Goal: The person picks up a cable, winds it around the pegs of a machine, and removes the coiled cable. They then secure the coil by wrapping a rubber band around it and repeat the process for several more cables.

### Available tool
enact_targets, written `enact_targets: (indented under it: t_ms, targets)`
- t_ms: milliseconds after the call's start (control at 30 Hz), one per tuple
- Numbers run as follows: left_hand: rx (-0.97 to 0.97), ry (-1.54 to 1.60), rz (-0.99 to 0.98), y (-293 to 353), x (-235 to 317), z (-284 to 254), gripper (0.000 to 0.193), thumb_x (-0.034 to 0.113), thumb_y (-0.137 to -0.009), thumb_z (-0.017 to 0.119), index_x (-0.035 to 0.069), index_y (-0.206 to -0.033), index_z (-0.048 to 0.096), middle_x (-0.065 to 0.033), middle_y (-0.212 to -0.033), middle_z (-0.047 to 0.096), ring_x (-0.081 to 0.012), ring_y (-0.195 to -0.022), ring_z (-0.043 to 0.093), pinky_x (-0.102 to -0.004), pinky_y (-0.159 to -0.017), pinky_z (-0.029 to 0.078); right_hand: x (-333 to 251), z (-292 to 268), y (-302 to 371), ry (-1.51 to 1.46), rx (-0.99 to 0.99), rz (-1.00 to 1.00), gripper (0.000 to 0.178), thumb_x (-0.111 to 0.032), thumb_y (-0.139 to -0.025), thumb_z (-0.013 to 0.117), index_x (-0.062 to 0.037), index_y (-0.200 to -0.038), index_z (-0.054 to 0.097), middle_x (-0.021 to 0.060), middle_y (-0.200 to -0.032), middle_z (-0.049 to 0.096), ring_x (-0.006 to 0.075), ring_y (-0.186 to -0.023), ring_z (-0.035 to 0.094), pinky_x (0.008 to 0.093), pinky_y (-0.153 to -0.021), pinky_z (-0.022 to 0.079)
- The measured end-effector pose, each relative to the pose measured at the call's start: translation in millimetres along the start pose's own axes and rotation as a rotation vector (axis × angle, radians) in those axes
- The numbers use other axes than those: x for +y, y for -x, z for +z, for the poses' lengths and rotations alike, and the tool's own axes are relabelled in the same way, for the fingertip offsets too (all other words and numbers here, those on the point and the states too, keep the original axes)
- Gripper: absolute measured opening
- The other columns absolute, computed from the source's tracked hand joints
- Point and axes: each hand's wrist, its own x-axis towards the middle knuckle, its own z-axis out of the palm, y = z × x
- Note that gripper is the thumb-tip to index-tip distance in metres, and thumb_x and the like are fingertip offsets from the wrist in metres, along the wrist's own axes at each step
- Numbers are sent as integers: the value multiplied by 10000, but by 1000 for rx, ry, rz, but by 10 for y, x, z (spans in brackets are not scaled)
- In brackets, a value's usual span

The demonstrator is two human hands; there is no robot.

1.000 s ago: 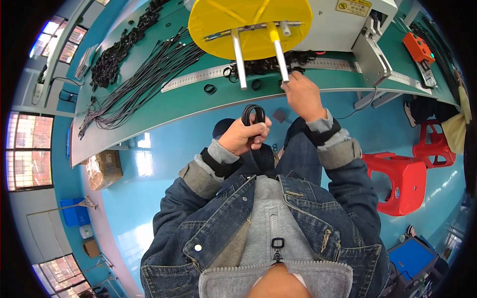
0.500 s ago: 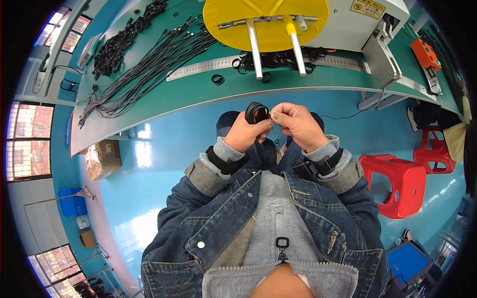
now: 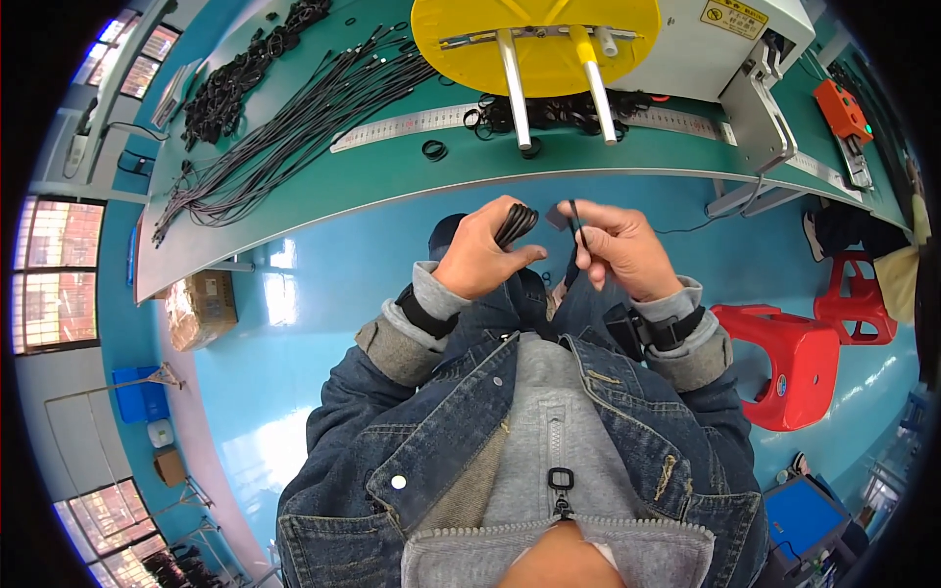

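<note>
In front of my lap, my left hand point(image 3: 480, 253) is closed around a coiled black cable point(image 3: 516, 225), whose loops stand up between thumb and fingers. To its right, my right hand point(image 3: 619, 247) pinches a thin black band point(image 3: 576, 223) between thumb and forefinger. A small dark flat piece shows at the forefinger's tip; I cannot tell what it is. The two hands are apart. On the green bench ahead lie small black rings point(image 3: 434, 149), and a heap of similar rings point(image 3: 549, 115) sits under the machine's yellow disc point(image 3: 539, 69).
A bundle of long black cables point(image 3: 284, 142) and a tangled black pile point(image 3: 230, 88) cover the bench's left side. A steel ruler point(image 3: 402, 127) lies along it. The white machine point(image 3: 706, 49) and an orange box point(image 3: 841, 110) stand to the right. Red stools point(image 3: 804, 363) are on the floor.
My hands have moved apart, the right one drawing away to the right with the thin black band. The coiled cable in my left hand has turned.
</note>
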Motion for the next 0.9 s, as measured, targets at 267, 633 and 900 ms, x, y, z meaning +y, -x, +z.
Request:
enact_targets:
  t_ms: [267,633,900]
  targets:
    - [108,-473,207,-40,-1,91,449,132,-614,760,42,-963,492,-139,-841,514,-349,-741,542,-386,-639,464,-134,117,-137,895,112,-597,538,-98,-665,742,14,-1144,523,103,-756,593,161,-614,578,260,-552,465]
    - [178,-247,270,-35,75,180,455,67,-636,739,9,-1006,481,-116,-856,521,-263,-746,559,-339,-650,471,-23,206,-259,556,-13,-408,467,-75,-678,714,2,-1040,428,129,-785,554,197,-615,566,291,-539,449]
    - [-152,651,-204,15,198,51,391,63,-678,721,15,-993,494,-12,-800,509,-82,-719,477,-244,-650,429,55,103,-229,-73,191,-211,205,-133,-820,548,-4,-960,473,98,-686,536,157,-515,525,331,-439,392]
